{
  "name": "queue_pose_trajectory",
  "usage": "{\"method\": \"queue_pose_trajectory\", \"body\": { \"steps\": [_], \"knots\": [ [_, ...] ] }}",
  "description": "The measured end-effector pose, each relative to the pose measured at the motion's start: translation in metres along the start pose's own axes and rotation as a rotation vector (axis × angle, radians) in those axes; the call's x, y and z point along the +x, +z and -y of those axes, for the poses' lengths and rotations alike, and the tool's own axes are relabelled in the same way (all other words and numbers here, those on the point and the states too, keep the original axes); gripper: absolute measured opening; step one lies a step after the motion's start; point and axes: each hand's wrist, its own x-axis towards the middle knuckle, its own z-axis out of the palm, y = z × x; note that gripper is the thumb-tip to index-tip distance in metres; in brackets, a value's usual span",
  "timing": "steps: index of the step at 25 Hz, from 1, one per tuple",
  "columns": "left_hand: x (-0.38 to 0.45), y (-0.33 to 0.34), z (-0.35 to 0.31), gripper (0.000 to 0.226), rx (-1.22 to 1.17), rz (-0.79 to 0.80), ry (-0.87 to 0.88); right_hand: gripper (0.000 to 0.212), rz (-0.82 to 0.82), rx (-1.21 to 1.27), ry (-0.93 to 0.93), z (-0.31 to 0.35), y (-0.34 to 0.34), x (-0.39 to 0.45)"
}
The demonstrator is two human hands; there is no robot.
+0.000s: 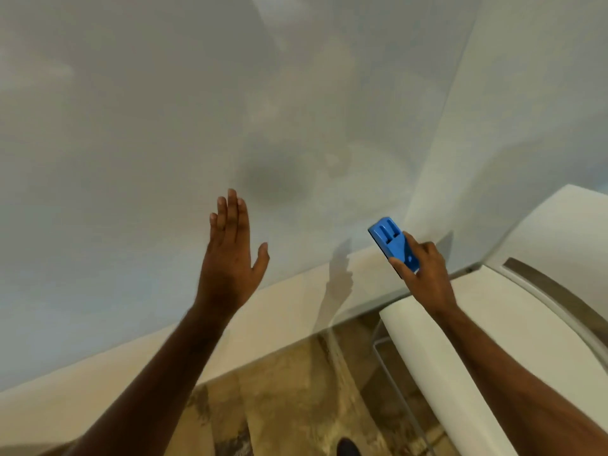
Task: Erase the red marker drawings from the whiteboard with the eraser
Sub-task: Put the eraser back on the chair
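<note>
A glossy whiteboard (148, 126) fills the upper part of the head view; no red marks show on it, only soft reflections and a dark shadow patch near its middle. My right hand (424, 274) grips a blue plastic eraser (393, 245) near the board's lower right corner, its pad side turned toward the board. My left hand (230, 255) is raised flat in front of the board's lower middle, fingers straight and close together, thumb spread, holding nothing. Whether the eraser touches the board I cannot tell.
A cream wall strip (279, 311) runs below the board. A white appliance or cabinet (493, 324) with a metal handle stands at the right. Mottled brown floor (279, 406) lies below, with a dark shoe tip (347, 447) at the bottom edge.
</note>
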Motion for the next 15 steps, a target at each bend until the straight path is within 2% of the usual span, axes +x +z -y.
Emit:
{"method": "queue_pose_trajectory", "body": {
  "steps": [4,7,15],
  "knots": [
    [-0.022,0.034,-0.018,0.084,-0.106,0.052,0.002,0.07,0.13,-0.153,0.202,-0.077,0.027,-0.037],
    [-0.032,0.048,-0.025,0.084,-0.088,0.074,-0.01,0.068,0.234,-0.222,0.363,-0.116,0.045,-0.061],
    [-0.072,0.065,-0.02,0.082,0.006,0.162,0.01,0.062,0.352,-0.317,0.608,-0.151,0.079,-0.089]
  ]
}}
